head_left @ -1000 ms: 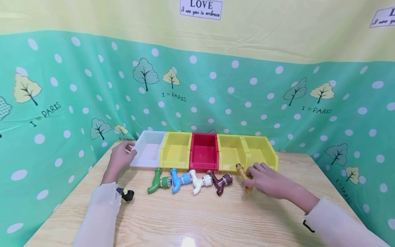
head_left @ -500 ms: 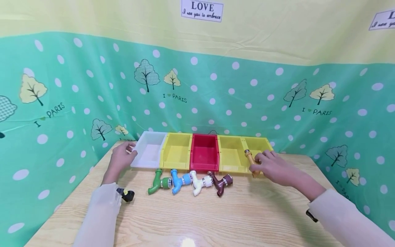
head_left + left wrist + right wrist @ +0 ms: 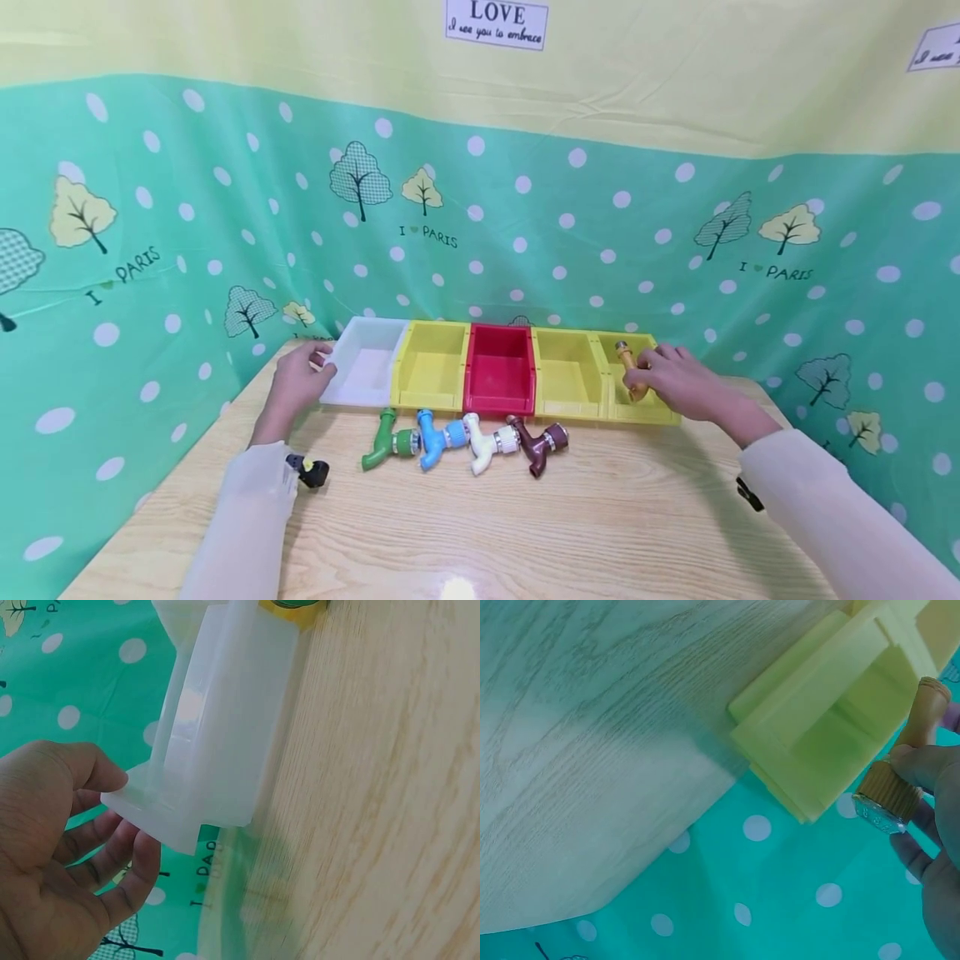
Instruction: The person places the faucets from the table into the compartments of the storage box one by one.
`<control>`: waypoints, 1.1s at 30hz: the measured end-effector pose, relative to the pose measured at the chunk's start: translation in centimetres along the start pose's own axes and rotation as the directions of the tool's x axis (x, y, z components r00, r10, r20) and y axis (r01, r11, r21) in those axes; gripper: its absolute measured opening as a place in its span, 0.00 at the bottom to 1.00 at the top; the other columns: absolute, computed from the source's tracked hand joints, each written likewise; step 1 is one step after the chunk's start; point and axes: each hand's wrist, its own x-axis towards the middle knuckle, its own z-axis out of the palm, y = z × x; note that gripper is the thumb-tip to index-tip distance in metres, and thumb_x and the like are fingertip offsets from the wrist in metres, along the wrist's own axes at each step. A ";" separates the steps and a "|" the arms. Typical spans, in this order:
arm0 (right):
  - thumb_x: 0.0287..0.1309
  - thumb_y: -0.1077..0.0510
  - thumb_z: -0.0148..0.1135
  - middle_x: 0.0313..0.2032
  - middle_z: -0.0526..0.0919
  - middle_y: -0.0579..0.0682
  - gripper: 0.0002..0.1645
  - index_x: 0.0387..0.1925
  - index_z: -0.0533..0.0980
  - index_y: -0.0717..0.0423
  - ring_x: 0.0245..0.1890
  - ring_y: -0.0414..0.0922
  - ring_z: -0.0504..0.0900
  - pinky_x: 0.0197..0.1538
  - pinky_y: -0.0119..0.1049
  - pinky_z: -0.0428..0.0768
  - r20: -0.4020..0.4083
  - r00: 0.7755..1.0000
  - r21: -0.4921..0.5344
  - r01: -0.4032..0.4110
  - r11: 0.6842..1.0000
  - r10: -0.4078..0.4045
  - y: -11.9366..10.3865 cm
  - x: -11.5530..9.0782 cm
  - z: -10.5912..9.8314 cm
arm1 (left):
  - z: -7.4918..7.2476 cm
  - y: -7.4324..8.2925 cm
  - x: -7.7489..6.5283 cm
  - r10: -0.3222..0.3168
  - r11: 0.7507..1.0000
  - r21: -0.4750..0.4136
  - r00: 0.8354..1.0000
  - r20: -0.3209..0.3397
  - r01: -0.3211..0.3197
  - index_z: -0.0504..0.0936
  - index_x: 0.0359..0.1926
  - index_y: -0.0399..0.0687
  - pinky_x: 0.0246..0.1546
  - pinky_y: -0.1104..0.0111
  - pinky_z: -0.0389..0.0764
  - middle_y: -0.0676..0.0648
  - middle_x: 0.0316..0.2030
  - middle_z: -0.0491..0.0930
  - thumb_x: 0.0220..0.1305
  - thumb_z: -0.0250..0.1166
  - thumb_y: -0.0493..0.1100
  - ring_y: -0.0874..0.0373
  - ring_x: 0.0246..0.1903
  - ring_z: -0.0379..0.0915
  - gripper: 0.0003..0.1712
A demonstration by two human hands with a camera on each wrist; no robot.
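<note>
Fingers and thumb of the right hand (image 3: 678, 383) grip the orange faucet (image 3: 632, 371) around its body. Faucet position: over the far-right yellow bin (image 3: 645, 412), within the bin's outline in the head view, metallic end pointing toward the back. Contact between faucet and bin floor cannot be determined. The right wrist view shows the thumb lying across the faucet, next to its ribbed knob.

The far-right yellow bin forms one end of a joined row of five. Adjoining it, in sequence toward the left: a second yellow bin (image 3: 562, 379), a red bin (image 3: 500, 371), a third yellow bin (image 3: 432, 367) and a white bin (image 3: 365, 367). Fingers of the left hand (image 3: 297, 379) pinch the outer edge of the white bin, thumb above and fingertips below.

Four faucets lie on the table (image 3: 495, 525) along the near side of the bins, in left-to-right order: green faucet (image 3: 381, 446), blue faucet (image 3: 432, 442), white faucet (image 3: 480, 442), maroon faucet (image 3: 537, 446). Each knob faces right.

Both forearms wear pale sleeves (image 3: 251, 517), with a black device (image 3: 313, 473) at the left wrist. A green and yellow printed curtain (image 3: 450, 275) stands behind the bins.
</note>
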 end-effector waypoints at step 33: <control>0.58 0.68 0.69 0.31 0.82 0.45 0.13 0.28 0.86 0.45 0.33 0.47 0.76 0.38 0.46 0.78 0.103 0.995 0.058 -0.021 0.998 0.015 2.0 3.5 4.4 | -0.1 0.4 0.0 -0.036 0.999 -0.020 0.999 0.023 0.037 0.78 0.56 0.33 0.40 0.51 0.81 0.34 0.44 0.80 0.69 0.61 0.38 0.41 0.39 0.78 0.18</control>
